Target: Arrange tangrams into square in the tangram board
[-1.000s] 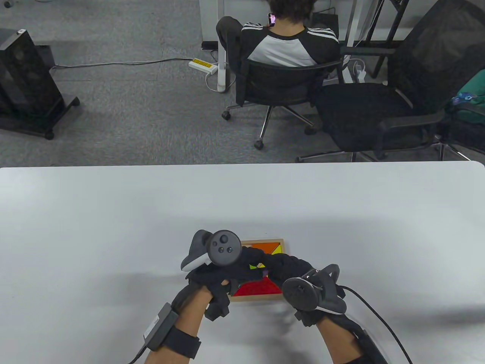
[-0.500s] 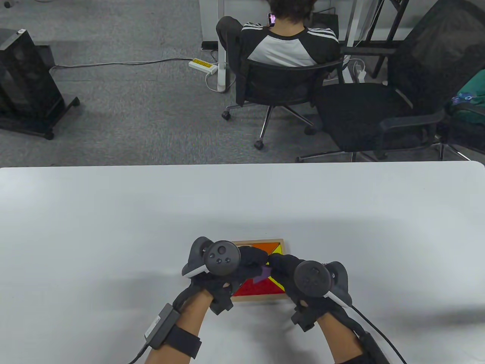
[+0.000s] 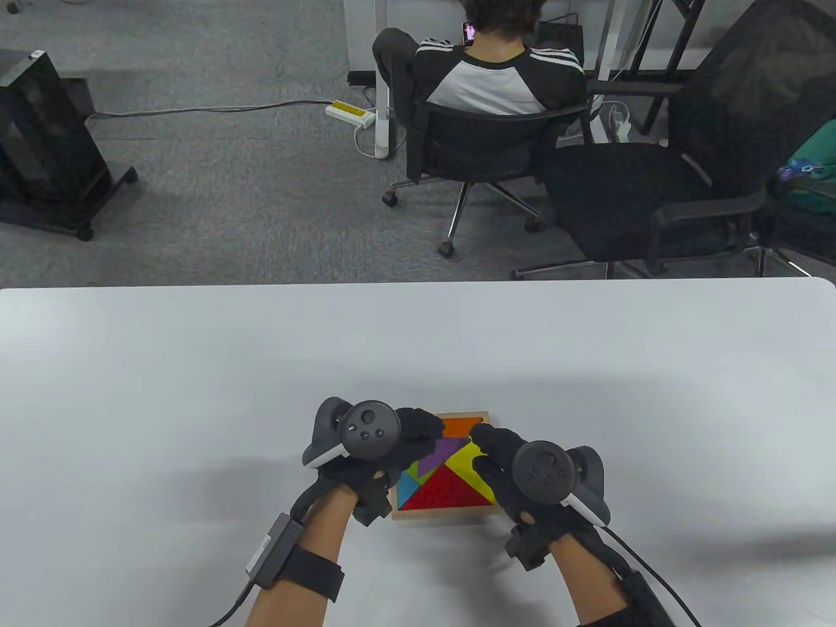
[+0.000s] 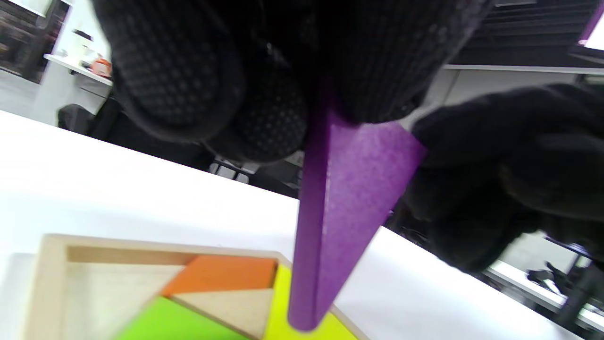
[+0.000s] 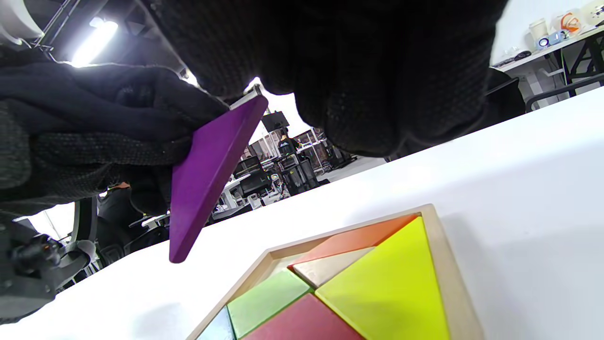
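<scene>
The wooden tangram board (image 3: 436, 513) lies near the table's front edge. In it sit a red triangle (image 3: 447, 493), a yellow triangle (image 3: 465, 465), an orange piece (image 3: 457, 428), a green piece (image 5: 266, 300) and a blue piece (image 3: 408, 486). A small bare gap (image 5: 330, 269) shows between orange, green and yellow. Above the board hangs a tilted purple piece (image 3: 439, 457) (image 4: 349, 198) (image 5: 207, 174). My left hand (image 3: 423, 436) pinches its upper edge. My right hand (image 3: 482, 445) holds its right corner, with the fingers curled.
The white table (image 3: 196, 366) stretches wide to both sides and beyond the board. Behind it a person (image 3: 499, 78) sits in an office chair with their back turned, and an empty black chair (image 3: 653, 189) stands to the right.
Both hands have drawn apart and slightly left, uncovering the board's pieces. The purple piece, earlier low between the hands, now hangs higher and in plain sight over the board's upper left.
</scene>
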{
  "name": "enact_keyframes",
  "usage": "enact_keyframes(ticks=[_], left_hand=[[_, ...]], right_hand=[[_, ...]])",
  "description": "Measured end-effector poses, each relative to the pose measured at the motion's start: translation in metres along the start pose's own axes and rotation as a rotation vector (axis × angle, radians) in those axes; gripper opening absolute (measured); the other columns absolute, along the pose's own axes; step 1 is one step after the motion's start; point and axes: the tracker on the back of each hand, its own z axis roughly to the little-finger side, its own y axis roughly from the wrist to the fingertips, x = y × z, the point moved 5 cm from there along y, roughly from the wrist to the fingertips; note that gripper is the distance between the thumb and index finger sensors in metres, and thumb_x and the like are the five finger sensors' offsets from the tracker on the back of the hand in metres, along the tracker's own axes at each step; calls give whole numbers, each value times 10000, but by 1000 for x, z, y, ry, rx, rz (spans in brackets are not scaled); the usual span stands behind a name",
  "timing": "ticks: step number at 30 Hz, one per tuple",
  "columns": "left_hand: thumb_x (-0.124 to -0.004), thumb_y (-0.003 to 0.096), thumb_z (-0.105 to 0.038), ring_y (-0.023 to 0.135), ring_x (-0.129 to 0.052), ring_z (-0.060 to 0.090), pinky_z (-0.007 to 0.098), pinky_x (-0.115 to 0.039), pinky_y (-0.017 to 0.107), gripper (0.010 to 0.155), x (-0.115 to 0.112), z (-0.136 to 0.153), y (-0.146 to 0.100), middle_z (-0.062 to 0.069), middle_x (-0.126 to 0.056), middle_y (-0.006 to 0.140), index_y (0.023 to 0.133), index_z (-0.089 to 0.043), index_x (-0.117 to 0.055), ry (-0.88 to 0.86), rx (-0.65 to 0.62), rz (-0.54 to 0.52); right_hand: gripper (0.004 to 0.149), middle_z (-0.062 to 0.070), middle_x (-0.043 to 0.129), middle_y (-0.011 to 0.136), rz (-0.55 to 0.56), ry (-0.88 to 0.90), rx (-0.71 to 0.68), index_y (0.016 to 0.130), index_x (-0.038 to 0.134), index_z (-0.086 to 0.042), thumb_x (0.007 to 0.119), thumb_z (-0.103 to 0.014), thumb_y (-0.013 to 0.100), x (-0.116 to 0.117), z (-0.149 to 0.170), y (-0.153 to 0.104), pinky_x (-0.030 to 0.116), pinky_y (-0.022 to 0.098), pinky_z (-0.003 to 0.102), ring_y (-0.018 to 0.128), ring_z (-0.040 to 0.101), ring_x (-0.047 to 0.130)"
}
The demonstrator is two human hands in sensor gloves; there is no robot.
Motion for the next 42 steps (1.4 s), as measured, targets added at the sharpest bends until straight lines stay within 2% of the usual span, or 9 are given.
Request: enact_keyframes(ticks=[7, 15, 26, 37, 42], left_hand=[[-907, 459, -317, 446, -1117, 281, 322, -985, 301, 403, 4, 25, 13, 106, -1069, 737, 837, -175, -909, 16, 118, 29], [-901, 464, -315, 438, -1117, 278, 325, -983, 296, 401, -13, 53, 32, 109, -1069, 734, 839, -171, -908, 54, 279, 119], [-895, 467, -313, 422, -1119, 273, 326, -981, 288, 400, -34, 79, 38, 112, -1076, 725, 839, -167, -912, 75, 426, 206], [-879, 473, -308, 428, -1117, 276, 329, -980, 293, 399, -50, 88, 40, 113, -1079, 719, 845, -165, -910, 64, 445, 274], [-875, 474, -313, 448, -1105, 283, 343, -967, 315, 409, -51, 79, 41, 102, -1061, 747, 863, -188, -902, 152, 395, 270]], right_hand=[[542, 186, 848, 930, 5, 3, 5, 977, 743, -64, 813, -278, 484, -3, 2, 0, 859, 551, 555, 692, 397, 990], [541, 185, 848, 930, 5, -2, 16, 977, 744, -65, 813, -277, 484, -5, 8, 1, 860, 551, 554, 692, 396, 991], [540, 182, 849, 931, -11, -11, 29, 977, 744, -66, 812, -276, 485, -2, 14, 2, 859, 551, 555, 693, 397, 990], [541, 184, 848, 932, -28, -22, 32, 979, 741, -66, 811, -277, 486, 2, 15, 3, 858, 552, 556, 695, 399, 989], [543, 183, 847, 934, -33, -24, 32, 981, 740, -67, 809, -280, 486, 3, 15, 3, 856, 554, 557, 698, 399, 987]])
